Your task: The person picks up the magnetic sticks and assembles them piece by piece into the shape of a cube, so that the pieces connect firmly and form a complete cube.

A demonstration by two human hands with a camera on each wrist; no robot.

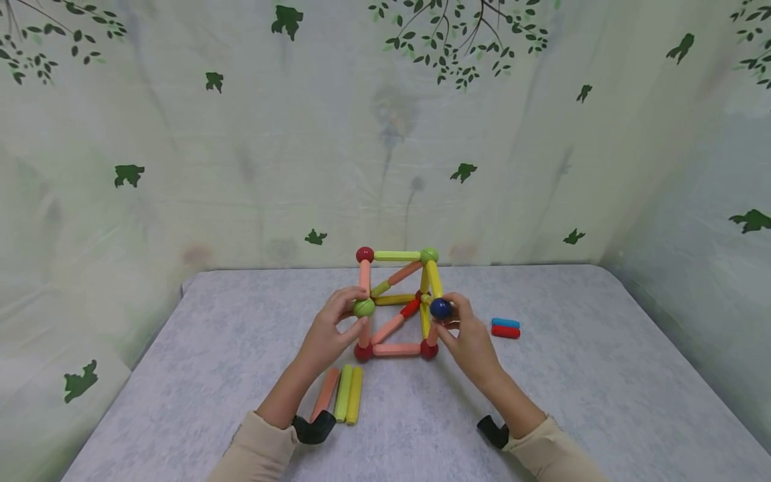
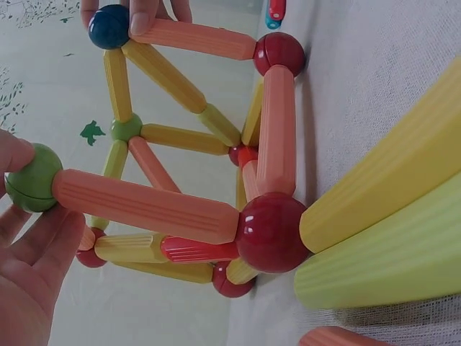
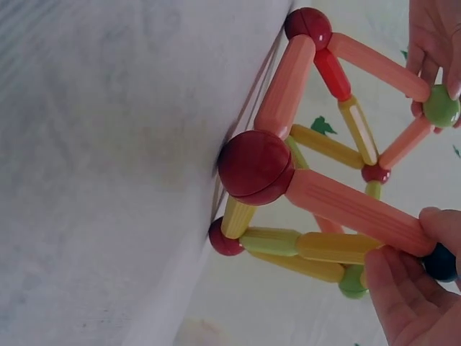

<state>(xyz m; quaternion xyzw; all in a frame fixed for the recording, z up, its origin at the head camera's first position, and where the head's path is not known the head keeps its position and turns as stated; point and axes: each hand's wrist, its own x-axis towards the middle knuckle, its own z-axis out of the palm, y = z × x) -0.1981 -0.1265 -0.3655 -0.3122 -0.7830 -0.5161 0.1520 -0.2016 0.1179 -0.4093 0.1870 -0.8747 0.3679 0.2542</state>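
Observation:
A box-like frame of magnetic sticks and balls stands on the table between the hands. My left hand point(image 1: 328, 328) pinches the green ball point(image 1: 364, 308) at its near upper left corner, with a pink stick point(image 2: 144, 205) running down from it to a red ball point(image 2: 272, 232). At the near upper right corner, my right hand point(image 1: 472, 345) grips the dark blue ball point(image 1: 441, 308), its fingers also round the top of another pink stick point(image 3: 360, 211). That stick reaches down to a second red ball point(image 3: 256, 167). A pink stick point(image 1: 396, 349) joins the two lower red balls.
Loose pink point(image 1: 326, 393), light green point(image 1: 344, 393) and yellow point(image 1: 355, 396) sticks lie in front of the frame, near my left forearm. Short blue point(image 1: 505, 323) and red point(image 1: 505, 332) sticks lie to the right. A leaf-patterned sheet point(image 1: 271, 147) hangs behind the table point(image 1: 602, 375).

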